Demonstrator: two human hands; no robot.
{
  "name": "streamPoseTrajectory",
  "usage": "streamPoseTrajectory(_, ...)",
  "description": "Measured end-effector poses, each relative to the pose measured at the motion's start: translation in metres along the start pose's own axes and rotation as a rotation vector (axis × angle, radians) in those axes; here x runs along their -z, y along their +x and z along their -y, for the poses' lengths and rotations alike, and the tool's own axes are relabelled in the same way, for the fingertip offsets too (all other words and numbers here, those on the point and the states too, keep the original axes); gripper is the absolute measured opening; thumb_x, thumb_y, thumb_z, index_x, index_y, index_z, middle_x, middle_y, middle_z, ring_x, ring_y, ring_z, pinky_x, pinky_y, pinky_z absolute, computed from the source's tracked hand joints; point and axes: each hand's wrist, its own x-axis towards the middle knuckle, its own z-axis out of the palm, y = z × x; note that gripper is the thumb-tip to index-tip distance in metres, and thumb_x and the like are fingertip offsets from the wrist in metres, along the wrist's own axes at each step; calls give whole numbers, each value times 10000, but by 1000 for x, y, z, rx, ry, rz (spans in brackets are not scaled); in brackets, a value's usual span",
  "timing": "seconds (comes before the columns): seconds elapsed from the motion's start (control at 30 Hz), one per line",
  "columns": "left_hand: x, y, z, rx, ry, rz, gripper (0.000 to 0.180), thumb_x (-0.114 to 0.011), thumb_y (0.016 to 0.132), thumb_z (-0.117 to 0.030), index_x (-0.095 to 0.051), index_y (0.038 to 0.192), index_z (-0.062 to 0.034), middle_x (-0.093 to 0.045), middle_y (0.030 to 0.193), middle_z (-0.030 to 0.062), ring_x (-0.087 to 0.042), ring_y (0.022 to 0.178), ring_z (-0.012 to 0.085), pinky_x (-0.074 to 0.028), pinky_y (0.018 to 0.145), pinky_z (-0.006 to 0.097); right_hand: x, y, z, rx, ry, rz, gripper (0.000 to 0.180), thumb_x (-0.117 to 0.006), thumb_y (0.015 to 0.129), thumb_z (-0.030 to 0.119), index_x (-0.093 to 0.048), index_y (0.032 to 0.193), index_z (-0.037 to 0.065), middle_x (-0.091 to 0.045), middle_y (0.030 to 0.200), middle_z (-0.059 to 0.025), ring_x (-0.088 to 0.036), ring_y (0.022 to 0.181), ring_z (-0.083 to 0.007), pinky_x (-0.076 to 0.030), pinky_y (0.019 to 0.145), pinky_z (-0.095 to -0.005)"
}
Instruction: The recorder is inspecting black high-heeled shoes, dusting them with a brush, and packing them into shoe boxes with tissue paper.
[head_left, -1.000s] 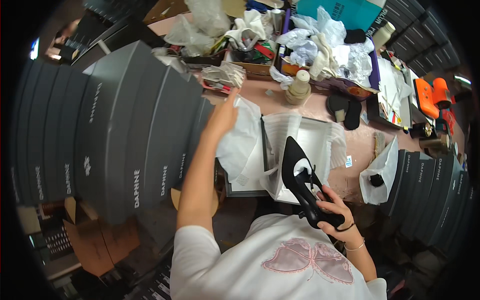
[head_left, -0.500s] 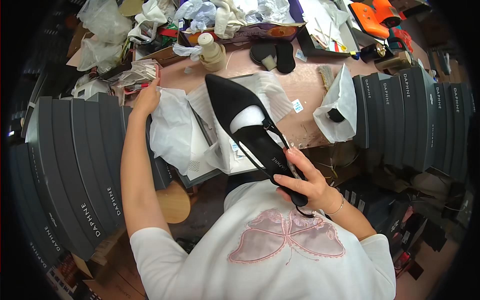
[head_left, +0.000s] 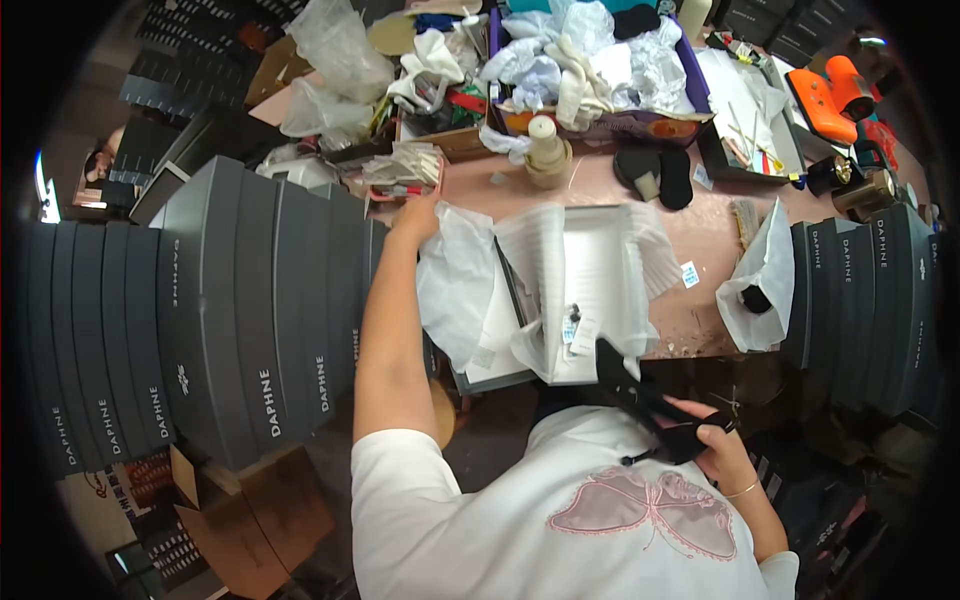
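My right hand (head_left: pixel 722 452) grips a black pointed slingback shoe (head_left: pixel 650 405) close to my shirt, by its heel end. The shoe is tilted, its toe toward the table. At the far end of my stretched left arm, my left hand (head_left: pixel 416 216) is at the near side of a small pink basket (head_left: pixel 440 178) holding white paper slips (head_left: pixel 405 165); its fingertips are hard to make out. Between the hands lies an open shoe box (head_left: pixel 610 215) lined with white tissue (head_left: pixel 530 250), with small tags (head_left: pixel 578 335) inside. White paper (head_left: pixel 455 280) spills beside it.
Grey shoe boxes (head_left: pixel 235 310) stand in rows on the left and more boxes (head_left: pixel 860 300) on the right. A cream bottle (head_left: pixel 547 155), black insoles (head_left: pixel 655 178), a purple box (head_left: pixel 600 125) of crumpled paper and a paper-wrapped shoe (head_left: pixel 760 285) are on the table.
The view has swung left, so the table appears farther right. My right hand has lowered and tilted the shoe toward my body. My left hand stays by the pink basket.
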Motion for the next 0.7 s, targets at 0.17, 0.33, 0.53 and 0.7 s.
streamPoseTrajectory(0.17,-7,7,-33,37,75,188,371,-501,832,-153,-620,1177,-87,-624,1139,226,-590,1084,389,-472,913,476,4,-9,3,-79,-87,-66,673,-638,793,228,-421,1362,-58,-535,1286,-222,-530,1195,-265,-396,1039,-367)
streamPoseTrajectory(0.33,-1,-9,-25,22,-96,-33,295,-492,846,-194,-659,982,8,-649,997,246,-628,982,380,-484,845,461,10,-14,1,20,-21,-105,711,-670,776,262,-420,1374,-29,-533,1292,-238,-548,1171,-313,-428,1014,-411)
streamPoseTrajectory(0.53,135,-153,-119,-193,-711,-402,211,-554,845,-179,-576,792,24,-591,718,198,-593,686,348,-453,624,395,-30,17,35,416,112,325,718,-676,757,304,-441,1376,23,-531,1289,-259,-548,1145,-441,-386,1017,-586)
streamPoseTrajectory(0.7,136,-218,-139,-570,-335,-745,151,-674,764,-48,-534,711,-33,-513,657,83,-510,540,264,-432,539,334,-97,47,48,310,268,571,716,-607,808,341,-368,1402,20,-474,1350,-247,-481,1223,-435,-366,1031,-612)
